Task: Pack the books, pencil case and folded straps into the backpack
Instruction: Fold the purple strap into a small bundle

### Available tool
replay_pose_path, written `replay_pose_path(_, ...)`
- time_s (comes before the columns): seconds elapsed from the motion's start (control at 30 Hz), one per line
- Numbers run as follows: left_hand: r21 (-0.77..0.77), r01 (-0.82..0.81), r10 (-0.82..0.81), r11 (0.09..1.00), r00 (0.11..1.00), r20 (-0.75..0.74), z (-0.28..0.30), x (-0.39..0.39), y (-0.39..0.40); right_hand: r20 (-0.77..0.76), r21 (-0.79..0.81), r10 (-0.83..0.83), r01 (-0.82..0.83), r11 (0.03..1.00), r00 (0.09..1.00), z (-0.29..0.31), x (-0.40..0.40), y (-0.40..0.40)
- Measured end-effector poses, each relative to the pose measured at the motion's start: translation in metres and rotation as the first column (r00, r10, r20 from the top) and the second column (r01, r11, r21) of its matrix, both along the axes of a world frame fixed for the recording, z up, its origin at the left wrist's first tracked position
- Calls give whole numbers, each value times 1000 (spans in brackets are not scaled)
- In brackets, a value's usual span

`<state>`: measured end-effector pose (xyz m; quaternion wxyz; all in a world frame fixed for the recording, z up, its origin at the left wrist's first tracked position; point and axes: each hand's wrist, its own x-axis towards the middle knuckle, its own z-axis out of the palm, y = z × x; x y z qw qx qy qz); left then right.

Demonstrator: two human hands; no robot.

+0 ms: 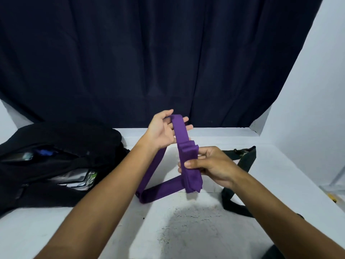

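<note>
A purple strap (182, 135) is held up over the middle of the white table (186, 230). My right hand (211, 165) pinches a stack of its folded layers. My left hand (164, 129) holds the strap's upper loop, thumb and fingers curled round it. The strap's free length runs down to the table and bends back at the lower left. A black backpack (56, 161) lies open on the left, with books (78, 179) showing in its mouth and a bluish item in an upper pocket. A dark green strap (242, 161) lies unfolded on the table to the right, partly behind my right arm.
A dark curtain (149, 62) hangs behind the table. A white wall (317, 109) rises on the right. The table's right edge drops off near a small yellow object (332, 197).
</note>
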<state>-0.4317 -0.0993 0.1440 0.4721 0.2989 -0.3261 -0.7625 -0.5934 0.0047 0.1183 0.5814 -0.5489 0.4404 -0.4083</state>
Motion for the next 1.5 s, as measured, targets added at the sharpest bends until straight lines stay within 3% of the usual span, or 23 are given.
replay_pose_path(0.13, -108, 147, -131, 983, 981, 142, -14, 4, 10, 65, -22, -34, 35, 999, 997, 1, -6, -4)
replay_pose_path(0.3, -185, 294, -266, 938, 950, 163, -24, 5, 20, 119, -20, -74, 77, 997, 990, 13, -15, -16)
replay_pose_path(0.47, -239, 385, -357, 892, 922, 154, -23, 3, 22, 34, 10, -146, 146, 989, 989, 12, -13, -27)
replay_pose_path(0.8, -313, 260, -199, 913, 957, 212, -27, -5, 30, -58, 23, -240, 241, 970, 969, 6, -7, -39)
replay_pose_path(1.07, -269, 156, -104, 950, 975, 197, -26, -11, 28, -110, -5, -266, 267, 964, 958, 3, 2, -34)
replay_pose_path(1.23, -261, 63, -38, 963, 994, 99, -21, -8, 27, -132, 107, -219, 234, 966, 967, -8, 3, -29)
replay_pose_path(1.5, -243, 38, -2, 969, 989, 146, -17, -2, 28, -142, 39, -130, 137, 990, 981, -17, 8, -28)
